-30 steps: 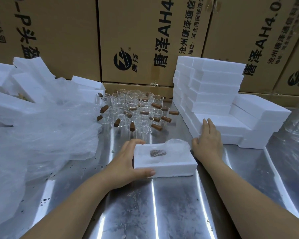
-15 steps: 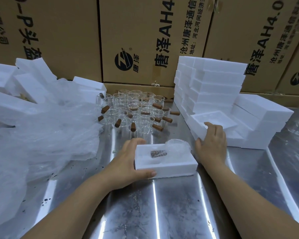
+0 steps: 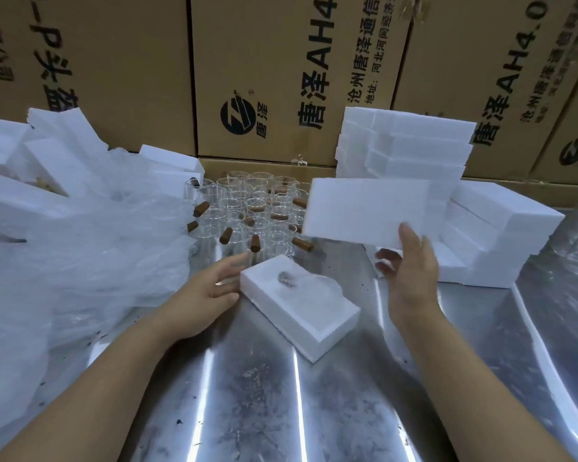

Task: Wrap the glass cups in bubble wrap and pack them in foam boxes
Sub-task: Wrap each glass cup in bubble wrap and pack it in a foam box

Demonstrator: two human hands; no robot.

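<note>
My right hand grips a flat white foam lid aloft; my left hand, fingers loose, touches the rectangular foam box cradling a wrapped cup mid-desk.

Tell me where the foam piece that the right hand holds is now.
In the head view, the foam piece is held up above the metal table by the right hand, right of centre, between the glass cups and the foam stack.

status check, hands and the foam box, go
Right hand holds foam lid aloft. Left hand open beside open foam box, wrapped cup inside. Nothing blocking.
</note>
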